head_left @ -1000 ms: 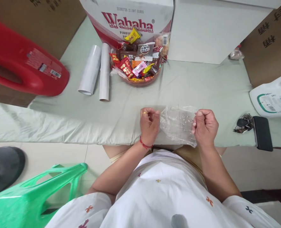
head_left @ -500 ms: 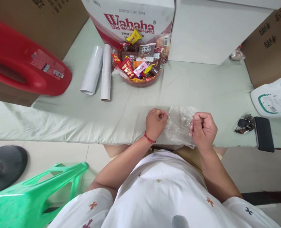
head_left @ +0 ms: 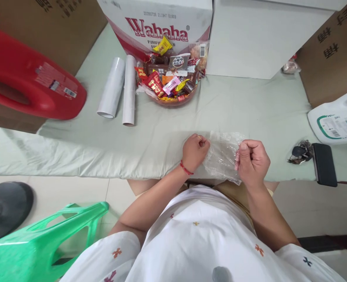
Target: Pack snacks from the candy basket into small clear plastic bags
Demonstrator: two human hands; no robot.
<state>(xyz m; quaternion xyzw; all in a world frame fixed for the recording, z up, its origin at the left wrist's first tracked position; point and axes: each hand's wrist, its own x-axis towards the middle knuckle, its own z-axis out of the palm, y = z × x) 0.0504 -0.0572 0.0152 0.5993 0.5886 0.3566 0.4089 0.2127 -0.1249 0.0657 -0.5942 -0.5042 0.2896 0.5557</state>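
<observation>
A clear, crinkled plastic bag (head_left: pixel 223 154) is stretched between my two hands above the front edge of the cloth-covered table (head_left: pixel 156 137). My left hand (head_left: pixel 195 150), with a red string bracelet at the wrist, is closed in a pinch on the bag's left edge. On the opposite side my right hand (head_left: pixel 252 160) is closed in a fist around its right edge, the thumb lying on top. Inside the see-through film I make out nothing. A round bowl of wrapped snacks (head_left: pixel 170 102) sits further back, left of the bag.
Two white rolls (head_left: pixel 111 88) lie left of the bowl, near a large red jug (head_left: pixel 56 86). Boxes, among them a Wahaha carton (head_left: pixel 158 23), line the back. At right are keys (head_left: pixel 301 152), a black phone or wallet (head_left: pixel 324 164) and a white jug (head_left: pixel 338 119). A green stool (head_left: pixel 50 235) stands below left.
My left hand has shifted slightly to the right along the bag. My right hand stays nearly in place, still gripping. The camera's view has moved a little.
</observation>
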